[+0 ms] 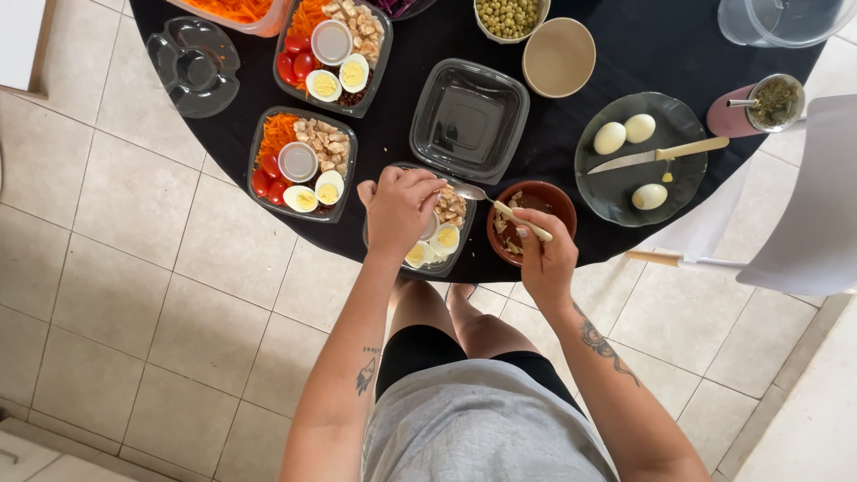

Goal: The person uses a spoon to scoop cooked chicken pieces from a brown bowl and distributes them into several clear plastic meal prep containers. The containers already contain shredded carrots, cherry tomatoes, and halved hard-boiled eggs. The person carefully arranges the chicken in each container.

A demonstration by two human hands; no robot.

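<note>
Hands work at the desk's near edge: the right hand (pixel 544 259) grips a spoon (pixel 504 210), its long axis running left toward the salad container (pixel 446 234), where the left hand (pixel 399 207) pinches something hidden, beside the brown bowl (pixel 558 198).

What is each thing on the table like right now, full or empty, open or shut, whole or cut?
Two salad trays: full, uncovered.
Tray being filled: egg halves in, partly hidden by left hand.
Empty clear tray: empty.
Brown bowl: nearly empty.
Spoon: held by right hand.
Eggs on the glass plate: peeled, whole.
Knife: lying on plate.
Pea bowl: full.
</note>
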